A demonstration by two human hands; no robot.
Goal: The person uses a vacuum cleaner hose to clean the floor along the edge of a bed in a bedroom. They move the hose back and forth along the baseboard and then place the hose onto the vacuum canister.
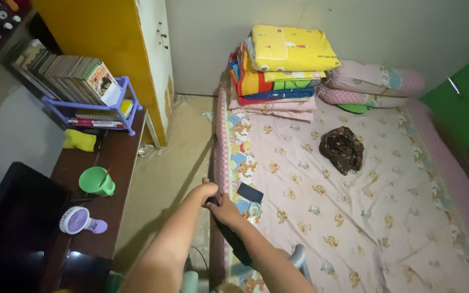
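At mattress edge point(221, 157): left hand point(208, 190), right hand point(225, 210) together, grip closed on dark handle point(234, 239).

Dark object point(229, 230) in the hands point(217, 202) largely hidden.

View down over a bedroom. Both hands meet at the near edge of a mattress point(354, 217) covered by a pink cartoon-print sheet: the left hand point(208, 191) and right hand point(225, 210) grip a dark, slim object point(229, 233) along the mattress side. Just beside them on the sheet lies a dark phone point(249, 192). Farther up the bed sit a crumpled dark brown cloth point(343, 149), folded colourful blankets point(278, 70) and pink pillows point(373, 81). On a wooden side table point(118, 163) to the left stand a green cup point(96, 180), a small purple fan point(80, 221) and a rack of books point(77, 76).
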